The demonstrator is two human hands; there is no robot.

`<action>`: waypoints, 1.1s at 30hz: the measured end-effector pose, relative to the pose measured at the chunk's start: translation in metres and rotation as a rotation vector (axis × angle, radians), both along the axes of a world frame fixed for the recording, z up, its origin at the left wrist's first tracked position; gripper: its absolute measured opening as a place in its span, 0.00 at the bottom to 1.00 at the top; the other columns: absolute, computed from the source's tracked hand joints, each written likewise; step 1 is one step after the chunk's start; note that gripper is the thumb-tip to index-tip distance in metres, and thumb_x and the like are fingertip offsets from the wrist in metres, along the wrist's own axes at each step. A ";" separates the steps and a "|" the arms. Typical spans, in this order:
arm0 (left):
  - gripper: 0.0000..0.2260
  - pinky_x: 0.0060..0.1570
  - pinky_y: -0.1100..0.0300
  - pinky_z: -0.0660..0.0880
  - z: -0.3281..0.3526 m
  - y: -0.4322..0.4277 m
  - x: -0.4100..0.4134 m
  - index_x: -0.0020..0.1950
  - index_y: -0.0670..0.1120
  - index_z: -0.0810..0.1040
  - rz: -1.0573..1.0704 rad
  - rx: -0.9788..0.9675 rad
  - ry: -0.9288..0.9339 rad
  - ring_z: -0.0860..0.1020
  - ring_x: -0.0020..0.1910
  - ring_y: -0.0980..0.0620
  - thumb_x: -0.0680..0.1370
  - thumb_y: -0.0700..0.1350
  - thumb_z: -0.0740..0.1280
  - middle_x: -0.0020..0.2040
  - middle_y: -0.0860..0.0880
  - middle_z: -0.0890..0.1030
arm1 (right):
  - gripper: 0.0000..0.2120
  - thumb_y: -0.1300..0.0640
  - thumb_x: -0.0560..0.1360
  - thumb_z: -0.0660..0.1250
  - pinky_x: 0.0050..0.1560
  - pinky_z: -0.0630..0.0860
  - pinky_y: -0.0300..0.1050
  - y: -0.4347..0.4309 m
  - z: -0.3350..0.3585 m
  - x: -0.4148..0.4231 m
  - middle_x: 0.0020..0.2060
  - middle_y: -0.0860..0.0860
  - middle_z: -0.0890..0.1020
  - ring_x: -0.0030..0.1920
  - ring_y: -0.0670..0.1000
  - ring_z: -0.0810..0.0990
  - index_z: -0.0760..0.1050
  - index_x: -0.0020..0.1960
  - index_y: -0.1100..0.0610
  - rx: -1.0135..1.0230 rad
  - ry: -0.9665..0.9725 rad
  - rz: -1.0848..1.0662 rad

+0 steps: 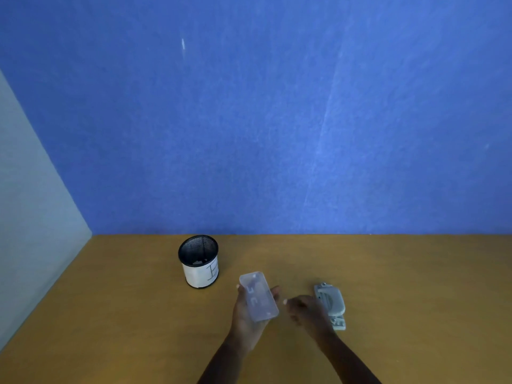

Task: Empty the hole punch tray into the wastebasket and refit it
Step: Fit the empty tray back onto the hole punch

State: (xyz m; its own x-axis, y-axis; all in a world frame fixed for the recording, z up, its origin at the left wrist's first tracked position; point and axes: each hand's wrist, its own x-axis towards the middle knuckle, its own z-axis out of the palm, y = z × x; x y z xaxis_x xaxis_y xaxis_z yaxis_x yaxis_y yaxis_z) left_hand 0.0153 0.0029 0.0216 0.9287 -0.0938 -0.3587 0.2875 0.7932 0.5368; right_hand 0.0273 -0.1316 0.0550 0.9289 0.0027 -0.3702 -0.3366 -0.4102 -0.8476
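My left hand (247,317) holds the translucent plastic tray (258,296) of the hole punch above the table, its long side pointing away from me. My right hand (306,310) hovers just right of the tray, fingers loosely apart and slightly blurred, holding nothing. The grey metal hole punch (332,303) lies on the table right behind my right hand, partly hidden by it. The wastebasket (198,261), a small black mesh cup with a white paper wrap, stands upright to the left of the tray, with a few paper bits visible inside.
The wooden table (138,314) runs to a blue wall (277,120) at the back. A pale panel (33,212) closes off the left side.
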 end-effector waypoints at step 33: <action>0.25 0.36 0.56 0.79 0.007 -0.014 -0.009 0.58 0.42 0.77 -0.096 0.027 -0.071 0.83 0.39 0.47 0.72 0.60 0.63 0.43 0.43 0.85 | 0.12 0.68 0.75 0.63 0.36 0.74 0.45 0.001 0.028 0.010 0.39 0.59 0.78 0.35 0.54 0.77 0.75 0.57 0.73 0.459 0.129 -0.103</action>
